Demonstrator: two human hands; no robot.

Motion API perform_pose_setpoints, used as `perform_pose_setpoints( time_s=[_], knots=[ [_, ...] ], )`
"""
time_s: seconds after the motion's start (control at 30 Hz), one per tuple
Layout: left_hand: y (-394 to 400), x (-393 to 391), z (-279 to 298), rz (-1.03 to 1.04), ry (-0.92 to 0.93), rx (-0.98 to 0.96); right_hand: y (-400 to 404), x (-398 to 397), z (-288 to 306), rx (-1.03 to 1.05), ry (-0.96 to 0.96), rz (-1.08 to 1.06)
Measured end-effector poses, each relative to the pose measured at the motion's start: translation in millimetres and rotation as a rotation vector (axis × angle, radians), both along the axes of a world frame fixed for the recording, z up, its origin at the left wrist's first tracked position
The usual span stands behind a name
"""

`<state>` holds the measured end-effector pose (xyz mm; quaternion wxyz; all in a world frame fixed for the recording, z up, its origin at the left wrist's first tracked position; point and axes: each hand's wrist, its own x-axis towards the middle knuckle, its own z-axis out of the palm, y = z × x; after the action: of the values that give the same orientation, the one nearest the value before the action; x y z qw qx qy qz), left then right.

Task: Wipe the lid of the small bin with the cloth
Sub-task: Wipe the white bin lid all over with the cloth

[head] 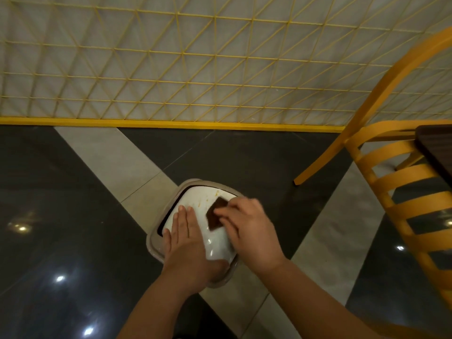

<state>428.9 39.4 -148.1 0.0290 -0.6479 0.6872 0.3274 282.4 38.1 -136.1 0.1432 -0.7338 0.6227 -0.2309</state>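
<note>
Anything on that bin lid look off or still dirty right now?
Yes: yellow-orange smears mark the white lid near its far edge, beyond the brown cloth under the right hand. The left hand lies flat on the lid.

Dim, warm indoor light leaves bright spot glare on the glossy dark floor left of the small bin, the right hand is motion-blurred, and wide-angle distortion bows the yellow grid wall.

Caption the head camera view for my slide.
Left hand steadies the white bin lid while right hand wipes with a brown cloth.
</note>
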Motion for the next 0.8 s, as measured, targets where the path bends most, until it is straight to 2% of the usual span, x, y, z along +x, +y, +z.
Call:
perform_pose_setpoints(
  time_s=[0.07, 0.2, 0.33, 0.43, 0.5, 0.67, 0.73, 0.8],
  knots=[
    [-2.6, 4.9, -1.4, -0.060, 0.024, -0.029, -1.3, -3.3, 0.9, -0.019, 0.077, 0.099],
    [-3.9, 11.3, 0.7, -0.094, 0.046, -0.028, -30.7, -21.0, 4.8, 0.047, 0.038, -0.113],
    [-4.5, 26.2, -1.5, 0.113, 0.067, -0.096, -32.1, -21.7, 8.5, 0.144, 0.056, -0.126],
    [-0.5, 30.1, -4.4, 0.176, 0.111, -0.025, -21.6, -18.1, 10.9, 0.110, 0.070, -0.151],
    [0.6, 29.3, -6.3, 0.180, 0.150, -0.010, -7.6, -8.1, 11.0, 0.045, 0.102, -0.083],
    [-4.4, 28.0, -5.7, 0.194, 0.197, 0.027, 23.2, 27.9, -0.9, 0.016, 0.167, 0.301],
    [-3.7, 29.1, -5.5, 0.186, 0.201, 0.040, 11.9, 21.8, -1.7, -0.006, 0.186, 0.311],
    [-2.6, 29.0, -4.6, 0.180, 0.205, 0.059, -10.9, 5.8, -0.4, -0.049, 0.170, 0.153]
  ],
)
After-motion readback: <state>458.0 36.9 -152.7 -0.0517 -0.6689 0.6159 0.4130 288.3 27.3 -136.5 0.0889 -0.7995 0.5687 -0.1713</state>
